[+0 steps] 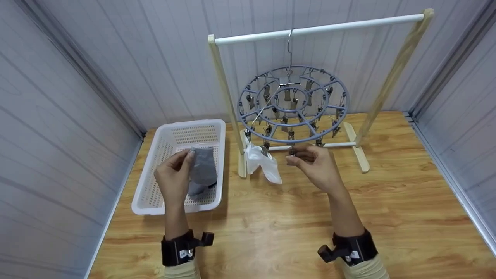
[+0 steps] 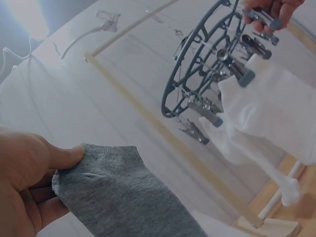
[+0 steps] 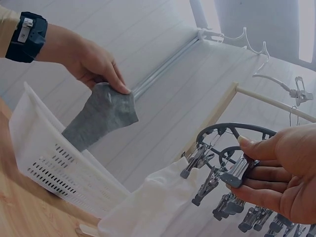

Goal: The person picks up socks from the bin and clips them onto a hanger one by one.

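My left hand [image 1: 175,174] pinches a grey sock [image 1: 204,166] by its cuff, holding it above the white basket [image 1: 223,155]. In the left wrist view the sock [image 2: 123,190] hangs from between thumb and fingers. My right hand [image 1: 317,164] holds a metal clip [image 3: 238,170] at the near rim of the round grey hanger [image 1: 273,138], thumb on one side and fingers on the other. A white sock [image 1: 267,164] hangs from clips left of that hand. Several other clips dangle from the hanger rings.
The hanger hooks over the white bar [image 1: 329,30] of a rack with wooden legs [image 1: 395,79]. More grey cloth [image 1: 199,190] lies in the basket, below the held sock. Panelled walls [image 1: 58,116] enclose the wooden table [image 1: 271,232] at the back and sides.
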A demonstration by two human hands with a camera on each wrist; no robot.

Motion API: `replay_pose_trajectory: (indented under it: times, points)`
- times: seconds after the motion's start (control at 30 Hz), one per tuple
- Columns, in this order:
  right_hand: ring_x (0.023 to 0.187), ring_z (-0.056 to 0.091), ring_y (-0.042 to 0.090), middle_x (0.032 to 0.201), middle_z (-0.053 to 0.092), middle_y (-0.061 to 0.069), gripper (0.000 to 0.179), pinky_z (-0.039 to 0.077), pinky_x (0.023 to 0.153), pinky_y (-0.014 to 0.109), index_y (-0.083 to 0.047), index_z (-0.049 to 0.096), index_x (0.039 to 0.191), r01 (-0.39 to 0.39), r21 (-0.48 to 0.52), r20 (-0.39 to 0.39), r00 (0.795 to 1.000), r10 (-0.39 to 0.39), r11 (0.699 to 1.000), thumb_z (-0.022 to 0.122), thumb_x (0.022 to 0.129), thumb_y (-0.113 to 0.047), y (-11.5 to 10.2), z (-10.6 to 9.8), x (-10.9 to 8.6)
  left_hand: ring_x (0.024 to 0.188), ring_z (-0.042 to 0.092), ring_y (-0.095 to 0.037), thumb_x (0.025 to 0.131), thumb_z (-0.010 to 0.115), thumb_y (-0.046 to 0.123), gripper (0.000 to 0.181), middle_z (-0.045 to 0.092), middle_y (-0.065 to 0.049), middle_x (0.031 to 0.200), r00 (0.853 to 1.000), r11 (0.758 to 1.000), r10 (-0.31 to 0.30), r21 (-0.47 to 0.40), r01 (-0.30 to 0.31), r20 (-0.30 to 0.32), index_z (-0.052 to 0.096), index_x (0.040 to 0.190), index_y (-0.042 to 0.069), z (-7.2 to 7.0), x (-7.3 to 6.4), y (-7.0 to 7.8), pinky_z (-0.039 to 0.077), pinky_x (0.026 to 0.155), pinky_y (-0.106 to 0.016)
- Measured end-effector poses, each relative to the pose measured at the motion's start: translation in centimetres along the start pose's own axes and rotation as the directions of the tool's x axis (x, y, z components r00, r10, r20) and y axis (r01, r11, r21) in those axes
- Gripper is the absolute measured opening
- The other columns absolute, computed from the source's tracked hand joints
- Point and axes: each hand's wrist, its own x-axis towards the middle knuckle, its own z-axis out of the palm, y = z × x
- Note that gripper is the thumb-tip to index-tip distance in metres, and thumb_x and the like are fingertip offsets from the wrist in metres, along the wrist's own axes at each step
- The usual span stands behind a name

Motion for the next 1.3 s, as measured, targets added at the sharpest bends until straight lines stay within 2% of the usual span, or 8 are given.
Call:
replay_pose_trajectory:
  times: [0.17, 0.3, 0.53, 0.67, 0.83, 0.97, 1.1, 1.3]
  points:
    - [0.091, 0.078, 0.023, 0.105, 0.077, 0.020, 0.028, 0.064, 0.084, 0.037, 0.009, 0.071, 0.122, -0.007, 0.007, -0.001, 1.000, 0.007, 1.000, 0.077, 0.096, 0.001, -0.1, 0.0, 0.0, 0.071, 0.067, -0.012, 0.095, 0.082, 0.014, 0.014, 0.080, -0.010, 0.091, 1.000, 0.999, 0.025, -0.027, -0.025, -0.011, 0.084, 0.103, 0.003, 0.2, -0.7, 1.1, 0.053, 0.063, -0.016]
    - [0.091, 0.078, 0.023, 0.106, 0.077, 0.022, 0.029, 0.064, 0.084, 0.037, 0.012, 0.069, 0.123, -0.008, 0.019, -0.003, 1.000, 0.008, 1.000, 0.075, 0.096, 0.004, -0.1, -0.2, 0.0, 0.068, 0.066, -0.012, 0.095, 0.083, 0.014, 0.014, 0.080, -0.010, 0.090, 0.997, 0.997, 0.067, -0.043, -0.068, -0.025, 0.084, 0.103, 0.003, 0.4, -1.1, 2.2, 0.052, 0.061, -0.016]
    - [0.092, 0.078, 0.022, 0.108, 0.076, 0.022, 0.029, 0.063, 0.084, 0.038, 0.013, 0.068, 0.124, 0.000, 0.029, -0.001, 1.000, 0.000, 1.000, 0.074, 0.097, 0.004, -0.1, -0.3, -0.1, 0.069, 0.069, -0.009, 0.092, 0.083, 0.005, 0.011, 0.080, -0.011, 0.092, 0.982, 0.981, 0.183, -0.052, -0.185, -0.050, 0.083, 0.102, 0.000, 0.6, -1.7, 4.2, 0.053, 0.062, -0.014]
    - [0.093, 0.078, 0.023, 0.108, 0.076, 0.021, 0.030, 0.063, 0.085, 0.038, 0.013, 0.069, 0.123, 0.005, 0.027, -0.004, 1.000, -0.005, 1.000, 0.075, 0.097, 0.003, -0.1, -0.3, -0.1, 0.073, 0.072, -0.008, 0.090, 0.083, -0.001, 0.012, 0.080, -0.013, 0.094, 0.975, 0.975, 0.215, -0.054, -0.218, -0.050, 0.083, 0.101, -0.001, 0.6, -2.1, 5.5, 0.054, 0.064, -0.013]
    - [0.095, 0.077, 0.023, 0.108, 0.077, 0.016, 0.030, 0.063, 0.085, 0.037, 0.008, 0.071, 0.123, -0.001, -0.010, -0.006, 1.000, 0.001, 1.000, 0.078, 0.096, -0.004, -0.1, -0.4, -0.1, 0.073, 0.074, -0.012, 0.089, 0.083, -0.003, 0.011, 0.080, -0.013, 0.094, 0.972, 0.969, 0.236, -0.072, -0.237, -0.016, 0.083, 0.100, -0.003, 0.7, -2.9, 6.7, 0.055, 0.064, -0.013]
    - [0.096, 0.077, 0.023, 0.108, 0.078, 0.015, 0.031, 0.063, 0.086, 0.037, 0.006, 0.072, 0.123, -0.012, -0.013, -0.007, 1.000, 0.012, 1.000, 0.079, 0.096, -0.007, -0.2, -0.4, -0.1, 0.070, 0.074, -0.017, 0.089, 0.083, -0.002, 0.011, 0.081, -0.011, 0.093, 0.965, 0.963, 0.258, -0.091, -0.252, 0.052, 0.083, 0.100, -0.002, 1.1, -3.7, 7.3, 0.056, 0.062, -0.015]
    - [0.095, 0.077, 0.024, 0.107, 0.078, 0.016, 0.030, 0.063, 0.086, 0.037, 0.005, 0.072, 0.122, -0.019, -0.001, -0.007, 1.000, 0.019, 1.000, 0.079, 0.096, -0.007, -0.2, -0.4, -0.1, 0.069, 0.075, -0.020, 0.089, 0.083, -0.002, 0.011, 0.080, -0.010, 0.091, 0.957, 0.961, 0.264, -0.114, -0.251, 0.116, 0.083, 0.099, -0.001, 1.8, -4.5, 7.6, 0.058, 0.062, -0.017]
    - [0.095, 0.077, 0.025, 0.108, 0.078, 0.016, 0.029, 0.063, 0.086, 0.037, 0.003, 0.073, 0.122, -0.015, 0.000, -0.002, 1.000, 0.015, 1.000, 0.079, 0.097, -0.009, -0.2, -0.4, -0.1, 0.069, 0.076, -0.018, 0.088, 0.085, 0.000, 0.010, 0.081, -0.010, 0.090, 0.953, 0.964, 0.259, -0.099, -0.245, 0.158, 0.083, 0.098, 0.000, 3.4, -5.5, 7.2, 0.058, 0.063, -0.017]
